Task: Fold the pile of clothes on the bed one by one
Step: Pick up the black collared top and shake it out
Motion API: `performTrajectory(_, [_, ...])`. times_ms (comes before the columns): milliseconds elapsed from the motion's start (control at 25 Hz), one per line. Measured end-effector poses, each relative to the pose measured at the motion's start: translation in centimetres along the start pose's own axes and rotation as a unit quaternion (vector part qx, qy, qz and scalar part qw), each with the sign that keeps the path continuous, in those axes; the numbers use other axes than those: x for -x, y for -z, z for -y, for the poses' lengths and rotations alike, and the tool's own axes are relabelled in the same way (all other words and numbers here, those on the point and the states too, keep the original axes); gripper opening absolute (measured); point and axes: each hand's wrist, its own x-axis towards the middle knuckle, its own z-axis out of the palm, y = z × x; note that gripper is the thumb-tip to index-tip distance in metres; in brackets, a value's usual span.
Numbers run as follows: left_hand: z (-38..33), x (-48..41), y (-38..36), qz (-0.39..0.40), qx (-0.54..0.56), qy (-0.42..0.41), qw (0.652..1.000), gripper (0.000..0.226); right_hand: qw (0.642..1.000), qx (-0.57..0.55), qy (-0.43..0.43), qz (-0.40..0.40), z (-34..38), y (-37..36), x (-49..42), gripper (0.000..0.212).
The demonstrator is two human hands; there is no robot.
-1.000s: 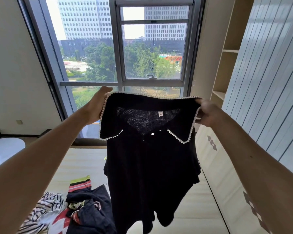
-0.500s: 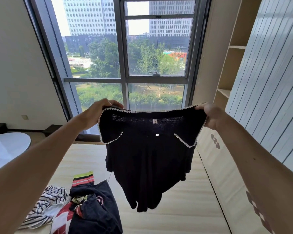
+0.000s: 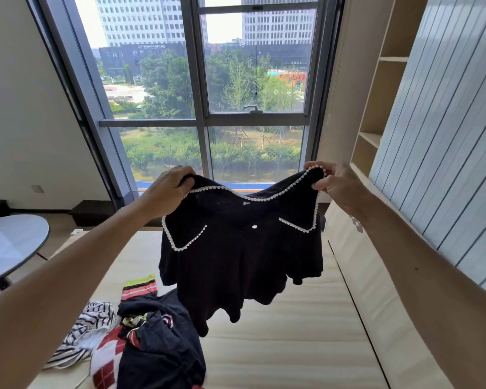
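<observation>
I hold a black knit top [image 3: 242,262] with a white-trimmed collar up in the air over the bed [image 3: 292,346]. My left hand [image 3: 171,192] grips its left shoulder and my right hand [image 3: 334,183] pinches its right shoulder. The top hangs spread between them, front towards me, its hem dangling just above the mattress. The pile of clothes [image 3: 141,341] lies at the lower left of the bed: a striped black-and-white piece, a red-and-white checked one and dark garments.
A round glass table [image 3: 9,245] stands left of the bed. A big window [image 3: 205,94] fills the wall ahead. On the right run a pale headboard panel [image 3: 371,276], a blue slatted wall and wooden shelves [image 3: 376,108].
Both hands have come down with the black top, from window height to just above the bed. Its hem now hangs close to the mattress and the pile.
</observation>
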Motion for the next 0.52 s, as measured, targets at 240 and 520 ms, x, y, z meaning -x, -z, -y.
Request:
performTrajectory(240, [1.3, 1.6, -4.5, 0.026, 0.108, 0.038, 0.993, 0.018, 0.976, 0.180, 0.047, -0.111, -6.6, 0.2, 1.9, 0.039])
performTrajectory(520, [2.2, 5.6, -9.1, 0.201, 0.158, 0.036, 0.966, 0.022, 0.981, 0.187, -0.031, 0.052, -11.5, 2.2, 5.7, 0.026])
